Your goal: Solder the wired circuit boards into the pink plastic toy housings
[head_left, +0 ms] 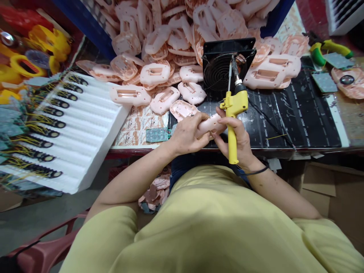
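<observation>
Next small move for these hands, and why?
Probably let the left hand hold the pink shell alone, freeing the right hand to firm its grip on the yellow soldering gun: both hands are on the shell, while the gun lies across the right, its tip pointing away toward the black fan.

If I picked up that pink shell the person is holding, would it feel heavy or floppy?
The pink shell is probably light for its size, since the similar open shell just beyond the left hand looks hollow and thin-walled. It seems stiff, judging by its crisp moulded curve. Its smooth, rounded outside may let it slide or rock.
</observation>
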Tool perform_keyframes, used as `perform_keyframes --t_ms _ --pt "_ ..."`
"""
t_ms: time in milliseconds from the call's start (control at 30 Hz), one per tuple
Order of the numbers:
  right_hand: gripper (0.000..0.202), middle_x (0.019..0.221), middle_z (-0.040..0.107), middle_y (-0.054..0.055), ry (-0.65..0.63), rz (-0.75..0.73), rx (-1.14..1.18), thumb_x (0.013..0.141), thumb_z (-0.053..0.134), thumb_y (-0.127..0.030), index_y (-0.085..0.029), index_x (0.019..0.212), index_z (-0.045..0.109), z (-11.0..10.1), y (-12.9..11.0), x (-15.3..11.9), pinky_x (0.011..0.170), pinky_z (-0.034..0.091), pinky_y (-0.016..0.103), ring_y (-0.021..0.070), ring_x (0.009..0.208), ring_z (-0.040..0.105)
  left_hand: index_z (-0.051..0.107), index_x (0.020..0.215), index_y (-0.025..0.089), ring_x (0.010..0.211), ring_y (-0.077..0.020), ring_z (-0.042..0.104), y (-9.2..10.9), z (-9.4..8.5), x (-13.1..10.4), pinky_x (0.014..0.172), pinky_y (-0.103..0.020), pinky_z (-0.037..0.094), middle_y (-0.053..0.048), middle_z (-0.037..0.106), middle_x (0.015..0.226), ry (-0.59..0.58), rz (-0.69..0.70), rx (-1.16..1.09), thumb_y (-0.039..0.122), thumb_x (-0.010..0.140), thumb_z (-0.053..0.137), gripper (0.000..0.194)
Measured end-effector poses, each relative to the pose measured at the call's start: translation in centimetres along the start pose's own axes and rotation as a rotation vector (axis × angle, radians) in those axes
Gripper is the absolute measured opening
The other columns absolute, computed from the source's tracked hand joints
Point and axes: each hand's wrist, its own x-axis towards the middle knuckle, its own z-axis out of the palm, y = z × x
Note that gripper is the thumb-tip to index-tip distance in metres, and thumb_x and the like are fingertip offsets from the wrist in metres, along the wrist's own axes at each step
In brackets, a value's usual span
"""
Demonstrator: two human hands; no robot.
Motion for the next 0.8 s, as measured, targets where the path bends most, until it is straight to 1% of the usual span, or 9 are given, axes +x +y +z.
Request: perform_keyframes --t_ms 100,200,300,400,467,533,667,733,800 --pt "0.040 0.141 0.062 0.011 -0.002 -0.005 0.016 0.092 0.064 -0.016 -0.028 0.126 0.047 0.0 -0.1 -0.1 0.110 0.052 0.042 0.0229 0.133 0.059 0.053 0.110 0.016 0.084 -0.0201 0.066 -0.2 0.2 -0.1 0.073 -0.030 0.049 -0.008 0.070 0.100 0.037 0.061 0.026 0.036 0.086 0.052 0.031" --pt "0.046 0.140 0.063 0.009 -0.015 -0.031 -0.001 0.090 0.067 -0.014 -0.029 0.130 0.048 -0.6 0.0 -0.2 0.109 0.053 0.040 0.0226 0.133 0.059 0.054 0.109 0.016 0.081 -0.0187 0.066 -0.2 -0.2 -0.1 0.072 -0.029 0.049 -0.007 0.070 0.097 0.064 0.161 0.087 0.028 0.087 0.052 0.025" --pt "0.055 0.141 0.063 0.008 -0.029 -0.059 -0.054 0.086 0.074 -0.014 -0.030 0.133 0.049 -2.0 0.1 -0.2 0.111 0.053 0.041 0.0245 0.135 0.058 0.056 0.109 0.015 0.080 -0.0191 0.065 0.1 -1.1 -0.2 0.074 -0.030 0.047 -0.007 0.070 0.094 0.078 0.290 0.258 0.022 0.089 0.053 0.021" --pt "0.062 0.142 0.063 0.009 -0.022 -0.090 -0.079 0.081 0.080 -0.015 -0.029 0.134 0.052 -4.0 0.0 -0.2 0.111 0.054 0.044 0.0267 0.133 0.060 0.060 0.111 0.017 0.078 -0.0193 0.063 0.7 -1.4 -0.6 0.075 -0.033 0.044 -0.004 0.067 0.083 0.075 0.423 0.469 0.019 0.096 0.051 0.017" --pt "0.059 0.135 0.067 0.008 -0.005 -0.140 -0.079 0.079 0.081 -0.011 -0.027 0.131 0.056 -5.2 -0.3 -0.3 0.107 0.057 0.043 0.0256 0.124 0.066 0.062 0.105 0.018 0.077 -0.0179 0.061 0.9 -1.0 -1.1 0.076 -0.032 0.044 -0.003 0.066 0.080 0.098 0.500 0.545 0.016 0.098 0.050 0.014" --pt "0.053 0.125 0.073 0.008 0.018 -0.196 -0.086 0.078 0.080 -0.006 -0.025 0.124 0.061 -6.3 -0.5 -0.6 0.101 0.061 0.039 0.0233 0.113 0.072 0.062 0.098 0.018 0.080 -0.0169 0.062 0.9 0.0 -1.8 0.078 -0.032 0.046 -0.004 0.069 0.085 0.149 0.545 0.557 0.013 0.098 0.051 0.012" --pt "0.043 0.109 0.077 0.008 0.003 -0.233 -0.092 0.076 0.079 0.000 -0.020 0.113 0.067 -7.6 -0.8 -1.4 0.090 0.064 0.032 0.0198 0.095 0.076 0.060 0.092 0.017 0.085 -0.0170 0.066 0.2 1.9 -2.8 0.085 -0.033 0.049 -0.005 0.071 0.089 0.250 0.546 0.496 0.011 0.095 0.053 0.010" --pt "0.038 0.100 0.078 0.008 -0.043 -0.251 -0.096 0.077 0.079 -0.001 -0.018 0.110 0.069 -8.1 -0.8 -1.7 0.082 0.064 0.028 0.0185 0.088 0.076 0.059 0.092 0.018 0.084 -0.0171 0.066 -0.2 2.4 -3.0 0.087 -0.035 0.050 -0.005 0.071 0.088 0.281 0.539 0.481 0.011 0.094 0.053 0.010" --pt "0.029 0.091 0.078 0.007 -0.091 -0.277 -0.095 0.086 0.076 -0.012 -0.018 0.114 0.070 -8.8 -0.6 -1.8 0.074 0.063 0.026 0.0169 0.080 0.076 0.058 0.093 0.019 0.084 -0.0174 0.067 -0.5 2.6 -3.0 0.087 -0.037 0.050 -0.005 0.072 0.087 0.292 0.540 0.468 0.010 0.092 0.053 0.010"
